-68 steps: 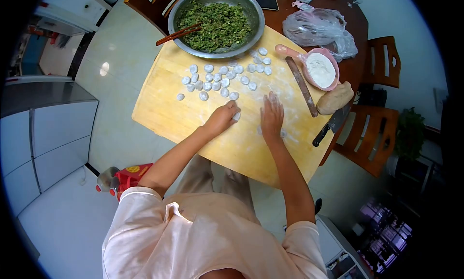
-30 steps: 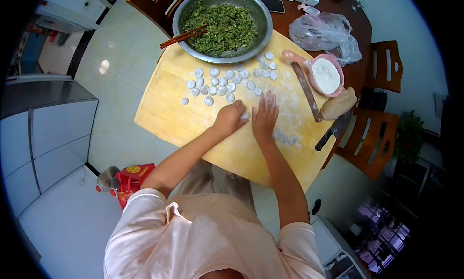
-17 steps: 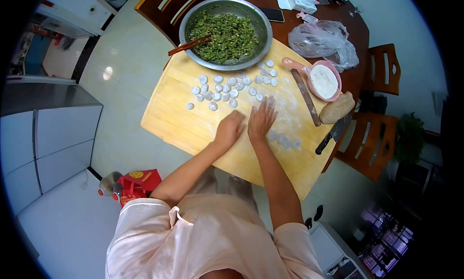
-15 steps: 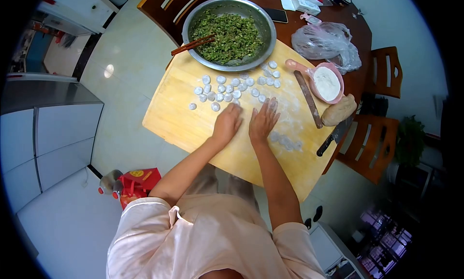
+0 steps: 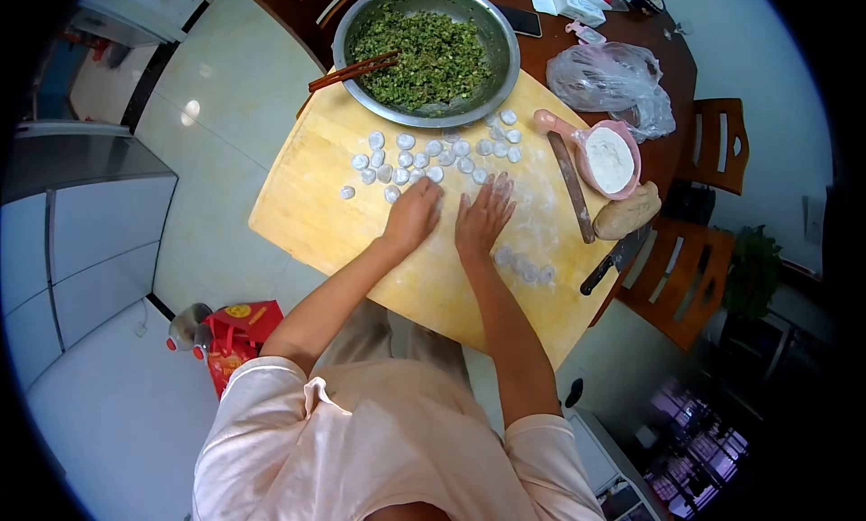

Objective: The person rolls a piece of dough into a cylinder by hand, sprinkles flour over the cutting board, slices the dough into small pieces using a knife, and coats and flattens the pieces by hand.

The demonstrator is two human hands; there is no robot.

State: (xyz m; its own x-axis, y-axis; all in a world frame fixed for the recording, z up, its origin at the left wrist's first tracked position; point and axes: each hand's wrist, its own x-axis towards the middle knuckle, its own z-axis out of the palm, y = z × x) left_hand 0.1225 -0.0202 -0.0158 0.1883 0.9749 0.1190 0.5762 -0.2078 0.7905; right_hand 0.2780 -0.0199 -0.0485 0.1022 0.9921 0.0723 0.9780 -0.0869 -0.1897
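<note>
My left hand (image 5: 413, 216) rests on the wooden board (image 5: 316, 223) with its fingers curled together; whatever lies under them is hidden. Just beyond its fingertips are many small floured dough pieces (image 5: 401, 175), round and slightly flattened. To its right, my right hand (image 5: 483, 219) lies palm down with floury fingers stretched out. I cannot see whether anything is under that palm. A short row of floured dough pieces (image 5: 528, 267) sits to the right of my right wrist. Past the round pieces stands a steel bowl (image 5: 501, 92) of chopped green filling (image 5: 424, 61), chopsticks (image 5: 354, 71) leaning in it.
On the board's right side are a rolling pin (image 5: 571, 187), a pink scoop of flour (image 5: 610, 160), a dough lump (image 5: 629, 212) and a black-handled knife (image 5: 598, 275). Beyond them are a plastic bag (image 5: 604, 79), a phone (image 5: 521, 21) and wooden chairs (image 5: 677, 277).
The view has shifted slightly, so the board and bowl sit a little further left. Both hands keep nearly the same places on the board, the left still curled and the right spread.
</note>
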